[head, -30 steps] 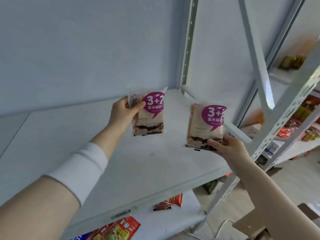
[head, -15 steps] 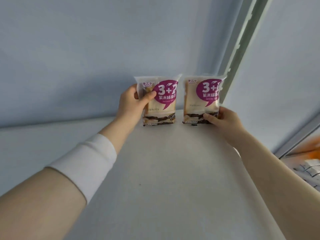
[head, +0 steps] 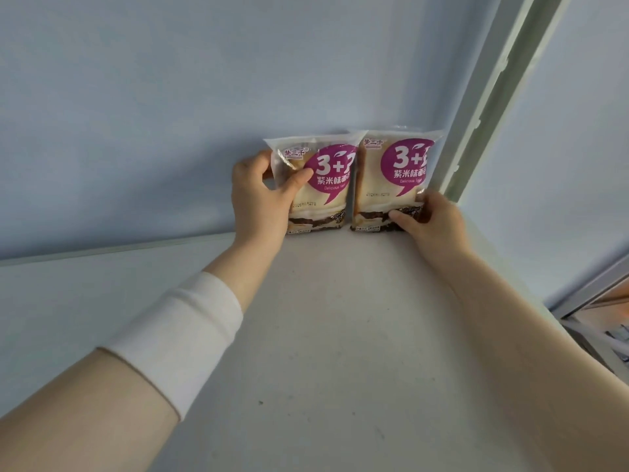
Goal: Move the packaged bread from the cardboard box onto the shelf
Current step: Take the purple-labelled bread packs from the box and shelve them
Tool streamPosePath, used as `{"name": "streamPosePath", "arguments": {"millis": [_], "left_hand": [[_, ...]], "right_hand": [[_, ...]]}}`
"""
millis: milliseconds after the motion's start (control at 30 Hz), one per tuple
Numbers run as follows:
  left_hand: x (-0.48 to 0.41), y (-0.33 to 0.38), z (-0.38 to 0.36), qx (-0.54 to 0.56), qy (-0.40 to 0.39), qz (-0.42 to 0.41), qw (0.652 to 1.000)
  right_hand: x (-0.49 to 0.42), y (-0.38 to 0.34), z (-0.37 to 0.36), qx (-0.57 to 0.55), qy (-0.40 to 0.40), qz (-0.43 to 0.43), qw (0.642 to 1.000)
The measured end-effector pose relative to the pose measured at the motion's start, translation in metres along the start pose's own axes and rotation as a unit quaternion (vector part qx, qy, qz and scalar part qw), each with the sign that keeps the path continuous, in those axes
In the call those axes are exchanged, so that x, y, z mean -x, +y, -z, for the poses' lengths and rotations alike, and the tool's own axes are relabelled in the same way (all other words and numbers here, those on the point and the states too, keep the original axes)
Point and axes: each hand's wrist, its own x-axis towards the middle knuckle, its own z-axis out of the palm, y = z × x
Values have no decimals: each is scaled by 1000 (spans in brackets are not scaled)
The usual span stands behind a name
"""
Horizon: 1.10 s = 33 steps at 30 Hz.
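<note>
Both packs stood upright at the shelf's (head: 340, 335) back-right corner, left hand (head: 262, 199) gripping the left pack (head: 326, 185), right hand (head: 432, 219) pinching the right pack's (head: 394, 178) base, faces out for display

Left hand (head: 262, 195): closed on left purple-labelled bread packet (head: 318, 185), arm extended.
Right hand (head: 432, 221): pinching right packet's (head: 391, 180) lower corner.

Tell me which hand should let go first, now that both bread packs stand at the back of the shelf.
Probably the right hand: it only pinches the right pack's bottom corner, and that pack sits beside the upright post. The left hand wraps the left pack's free side.
</note>
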Motion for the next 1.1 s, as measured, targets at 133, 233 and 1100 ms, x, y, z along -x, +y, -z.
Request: {"name": "streamPosePath", "arguments": {"millis": [133,233,1100], "left_hand": [[0,3,-2,-7,7,19,1000],[4,11,-2,23,13,57,998],[360,205,165,-454,-477,-292,693]], "right_hand": [[6,-3,-6,35,58,-15,998],[11,-11,-7,74,63,-25,995],[494,-91,169,449,-17,-198,871]]}}
